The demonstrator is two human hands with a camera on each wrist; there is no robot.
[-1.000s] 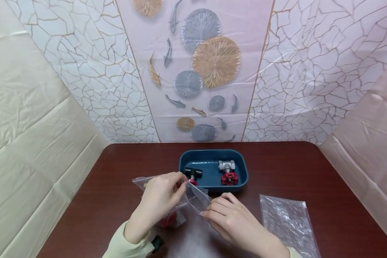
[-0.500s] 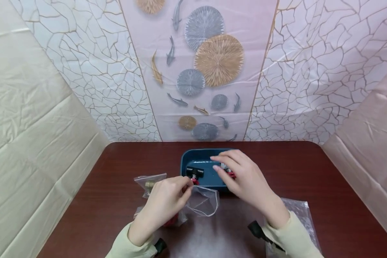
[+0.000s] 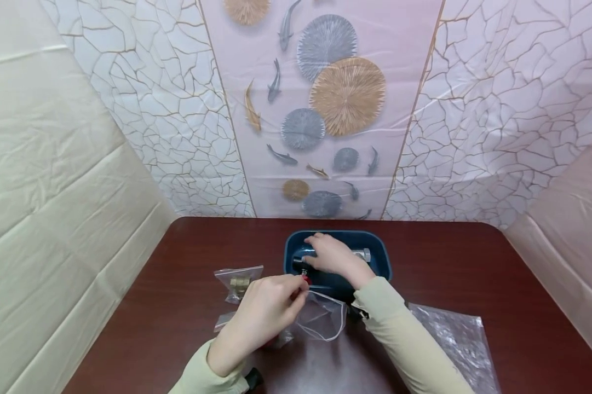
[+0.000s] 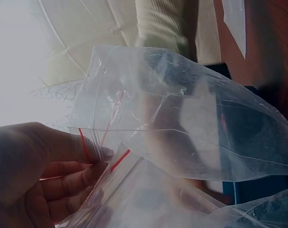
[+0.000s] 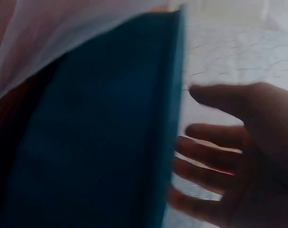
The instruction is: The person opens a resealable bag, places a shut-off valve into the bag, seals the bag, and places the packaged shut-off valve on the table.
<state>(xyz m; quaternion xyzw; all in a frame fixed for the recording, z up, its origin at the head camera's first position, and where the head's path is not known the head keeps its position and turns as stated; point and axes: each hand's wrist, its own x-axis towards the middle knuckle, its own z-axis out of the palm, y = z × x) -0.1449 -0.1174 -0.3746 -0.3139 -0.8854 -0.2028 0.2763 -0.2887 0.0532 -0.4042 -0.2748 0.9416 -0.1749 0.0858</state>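
Note:
My left hand (image 3: 266,306) pinches the edge of a clear zip bag (image 3: 322,316) in front of the tray. The left wrist view shows the bag's mouth spread apart and red zip lines near the thumb. My right hand (image 3: 331,256) is inside the blue tray (image 3: 387,268), over a black valve (image 3: 298,264) with a red handwheel. Its thumb and fingers are parted; no grip on the valve shows. A silver valve (image 3: 365,254) lies at the tray's right, partly hidden by my right hand. In the right wrist view the tray's wall (image 5: 96,123) hides what is below the fingertips.
To the left lies a zip bag with a brass fitting (image 3: 240,283). Another bag (image 3: 281,339) is partly hidden behind my left hand. A flat clear plastic bag (image 3: 455,339) lies at the right, partly under my right sleeve.
My right hand has let go of the zip bag and moved forward into the tray, then left toward the black valve. My left hand keeps its pinch on the bag.

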